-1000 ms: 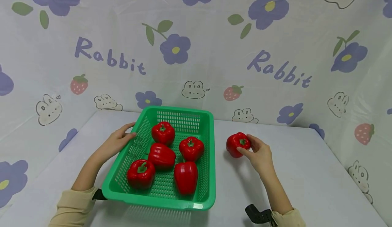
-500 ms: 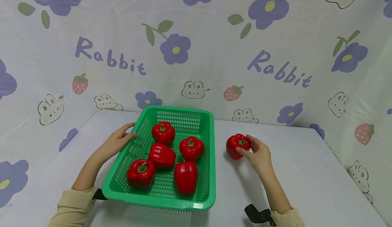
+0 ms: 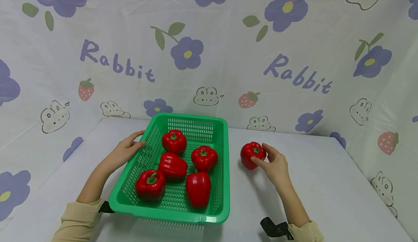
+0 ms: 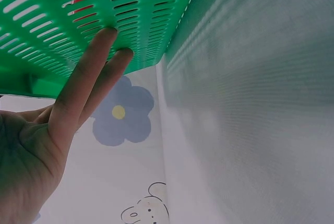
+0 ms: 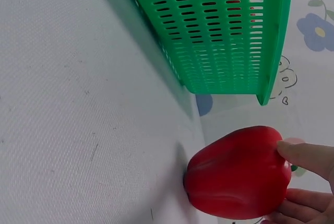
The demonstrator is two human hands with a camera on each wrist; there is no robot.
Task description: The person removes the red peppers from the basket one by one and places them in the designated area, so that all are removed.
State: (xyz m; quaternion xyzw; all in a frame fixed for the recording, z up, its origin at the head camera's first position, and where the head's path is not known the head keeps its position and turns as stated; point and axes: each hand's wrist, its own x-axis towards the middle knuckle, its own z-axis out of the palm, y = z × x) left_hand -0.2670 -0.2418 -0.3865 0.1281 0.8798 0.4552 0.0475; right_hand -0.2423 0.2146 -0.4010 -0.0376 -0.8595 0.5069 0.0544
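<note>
In the head view my right hand (image 3: 275, 165) pinches a red bell pepper (image 3: 249, 158) near its green stem, thumb on the near side and fingers on the far side. This bell pepper (image 5: 237, 174) fills the lower middle of the right wrist view, its base close to the table. My left hand (image 3: 122, 153) rests against the left side of a green plastic basket (image 3: 226, 162), thumb at the rim. Straight fingers (image 4: 86, 75) touch the slotted outer wall in the left wrist view. Several red bell peppers (image 3: 174, 141) lie inside the basket, one of them on its side.
A white table (image 3: 313, 184) carries the basket, and its surface stretches out to the right of the held pepper. Behind it hangs a printed cloth (image 3: 225, 53) with flowers and rabbits. A black strap mount (image 3: 274, 228) sits at the right wrist.
My right hand has shifted very slightly to the left with the bell pepper in its fingers. The left hand, the basket and the peppers in it have stayed put.
</note>
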